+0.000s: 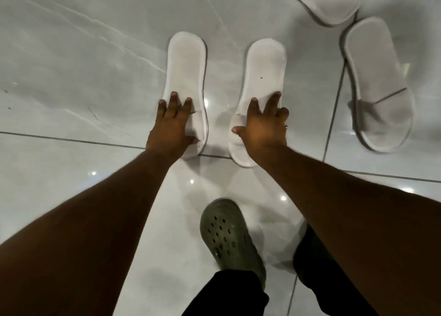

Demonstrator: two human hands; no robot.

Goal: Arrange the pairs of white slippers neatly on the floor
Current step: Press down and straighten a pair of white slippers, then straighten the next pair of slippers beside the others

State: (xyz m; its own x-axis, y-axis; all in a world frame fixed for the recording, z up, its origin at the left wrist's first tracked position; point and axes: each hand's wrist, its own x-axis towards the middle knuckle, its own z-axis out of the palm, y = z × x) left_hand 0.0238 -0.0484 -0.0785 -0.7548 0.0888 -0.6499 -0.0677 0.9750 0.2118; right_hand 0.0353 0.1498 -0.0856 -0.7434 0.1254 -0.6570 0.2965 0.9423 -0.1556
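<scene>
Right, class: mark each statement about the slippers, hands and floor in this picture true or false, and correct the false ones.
1. Each hand, left hand and right hand, rests on a separate slipper. True.
2. The left slipper and right slipper overlap. False: bare floor shows between them.
3. A third slipper lies to the right. True.
4. The person is barefoot. False: a grey clog is worn.
</scene>
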